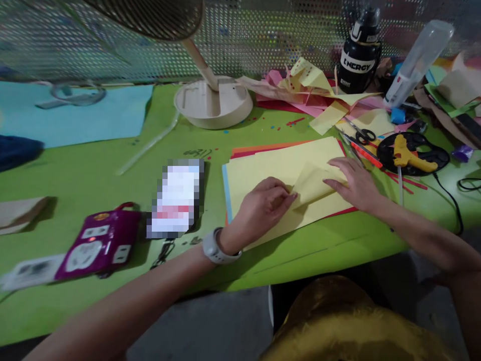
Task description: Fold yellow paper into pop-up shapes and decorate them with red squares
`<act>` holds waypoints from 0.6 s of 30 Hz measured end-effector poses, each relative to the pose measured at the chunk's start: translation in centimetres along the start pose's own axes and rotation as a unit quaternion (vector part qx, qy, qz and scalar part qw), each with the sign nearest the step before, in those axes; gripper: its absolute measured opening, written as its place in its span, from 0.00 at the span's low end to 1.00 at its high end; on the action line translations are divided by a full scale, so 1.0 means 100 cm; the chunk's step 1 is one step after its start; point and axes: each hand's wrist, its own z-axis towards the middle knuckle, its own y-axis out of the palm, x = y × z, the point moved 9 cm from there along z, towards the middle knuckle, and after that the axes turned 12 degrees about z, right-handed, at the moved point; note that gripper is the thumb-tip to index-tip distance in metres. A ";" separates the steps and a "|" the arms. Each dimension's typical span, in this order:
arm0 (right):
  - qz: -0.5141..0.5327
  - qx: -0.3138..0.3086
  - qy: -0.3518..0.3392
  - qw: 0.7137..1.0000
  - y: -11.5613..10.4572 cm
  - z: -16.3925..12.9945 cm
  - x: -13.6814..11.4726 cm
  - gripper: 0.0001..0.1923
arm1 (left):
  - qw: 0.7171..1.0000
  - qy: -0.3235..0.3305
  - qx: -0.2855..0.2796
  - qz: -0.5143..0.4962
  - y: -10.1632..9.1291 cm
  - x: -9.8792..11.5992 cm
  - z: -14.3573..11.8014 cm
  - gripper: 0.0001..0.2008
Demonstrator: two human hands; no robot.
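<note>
A small folded piece of thin yellow paper (312, 184) lies at a slant between my two hands, over a stack of coloured sheets. The stack's top sheet (259, 168) is pale yellow, with blue, orange and red edges showing beneath. My left hand (265, 203), wearing a grey watch (220, 246), pinches the lower left corner of the folded paper between thumb and fingers. At its right end my right hand (355, 183) grips the paper, thumb below and fingers above, with a gap between the tips.
Left of the stack lie a phone (176, 198) and a purple pouch (103, 240). A white fan base (214, 103) stands behind. At right are scissors (361, 133) and a yellow glue gun (411, 155) on a black tray. Paper scraps (300, 85), a black bottle (358, 60) and a clear bottle (421, 62) stand farther back.
</note>
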 end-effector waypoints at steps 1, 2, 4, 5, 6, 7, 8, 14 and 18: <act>-0.027 -0.007 -0.040 0.999 0.002 -0.003 -0.010 0.26 | 1.000 -0.003 0.001 0.011 0.000 -0.001 0.001 0.13; -0.050 -0.027 -0.086 0.995 0.007 -0.006 -0.022 0.26 | 1.000 -0.010 -0.002 0.017 0.000 -0.003 0.001 0.14; -0.078 -0.085 -0.173 0.978 0.020 -0.017 -0.042 0.27 | 0.999 -0.030 -0.012 0.013 0.000 -0.007 0.002 0.14; -0.085 -0.109 -0.203 0.969 0.026 -0.022 -0.048 0.27 | 0.999 -0.040 -0.017 0.007 0.001 -0.010 0.001 0.14; -0.090 -0.128 -0.219 0.963 0.031 -0.026 -0.052 0.29 | 0.999 -0.048 -0.022 0.002 0.001 -0.011 0.001 0.14; -0.091 -0.144 -0.224 0.960 0.036 -0.030 -0.053 0.31 | 0.998 -0.054 -0.026 0.000 0.001 -0.013 0.001 0.14; -0.089 -0.156 -0.222 0.958 0.040 -0.032 -0.052 0.34 | 0.998 -0.059 -0.029 -0.001 0.001 -0.014 0.000 0.14; -0.064 -0.182 -0.193 0.962 0.051 -0.036 -0.045 0.41 | 0.994 -0.093 -0.051 -0.022 0.000 -0.020 0.000 0.13; -0.065 -0.197 -0.175 0.963 0.054 -0.037 -0.044 0.40 | 0.990 -0.122 -0.067 -0.033 0.001 -0.024 0.000 0.12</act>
